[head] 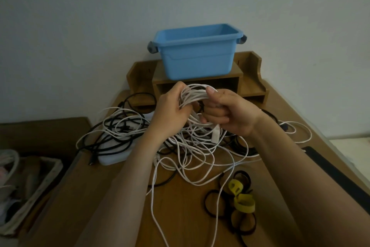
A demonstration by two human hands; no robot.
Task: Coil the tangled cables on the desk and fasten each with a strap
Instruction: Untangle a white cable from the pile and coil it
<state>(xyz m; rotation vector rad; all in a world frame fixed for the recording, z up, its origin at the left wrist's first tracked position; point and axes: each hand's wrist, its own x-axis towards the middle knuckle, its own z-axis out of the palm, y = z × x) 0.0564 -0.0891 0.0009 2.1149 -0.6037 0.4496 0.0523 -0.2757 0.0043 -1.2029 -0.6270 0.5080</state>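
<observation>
Showing, in the head view, a white cable (195, 94) part-coiled and held above the desk (180, 216); the left hand (170, 112) has its fingers curled round one side of the bundled loops; the right hand (226, 114) grips the other side, thumb on top; the remainder of this cable appears to run down into the tangle (192, 146) lying on the desk below the hands, though single strands cannot be traced in the dim light; black cables (112, 136) are mixed in at the left; a white plug (215, 136) hangs just below the right hand. Handling, as judged: a light, limp, fairly smooth cord, likely to spring out of its loops if released; best held across the whole bundle at one side, leaving the other hand free to feed slack and draw it clear of snags. Straps (243, 202), yellow and black, lie near the desk's front right, none yet on a cable.
</observation>
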